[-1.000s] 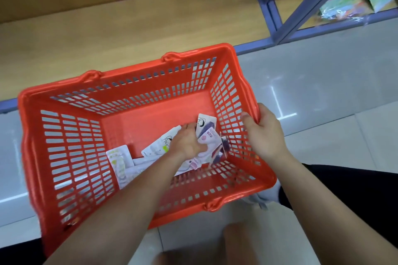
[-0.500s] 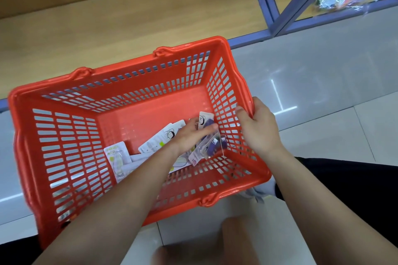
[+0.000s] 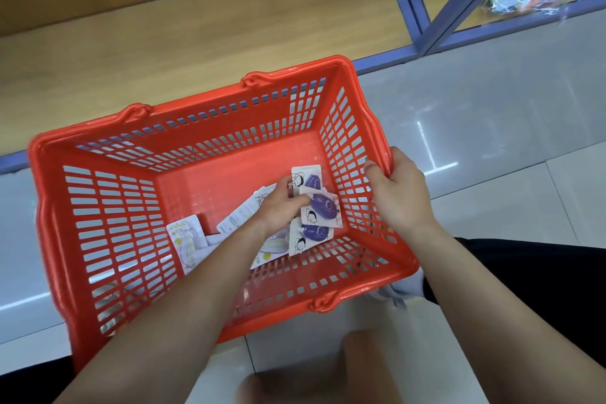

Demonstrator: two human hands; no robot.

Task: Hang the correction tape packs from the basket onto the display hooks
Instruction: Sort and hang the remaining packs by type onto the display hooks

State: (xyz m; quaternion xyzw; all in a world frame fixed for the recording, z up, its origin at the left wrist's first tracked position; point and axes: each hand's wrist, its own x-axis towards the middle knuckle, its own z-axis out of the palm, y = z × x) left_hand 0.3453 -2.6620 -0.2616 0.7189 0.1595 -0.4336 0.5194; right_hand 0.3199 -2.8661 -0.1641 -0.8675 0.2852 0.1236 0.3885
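Purple packs are fanning out in the left hand's pinching fingers, readying for hanging; right hand is gripping the basket.

Only one cam here, head-mounted and wide-angle. It looks steeply down into the basket from close up.

No legible text; print on correction tape packs too blurred.
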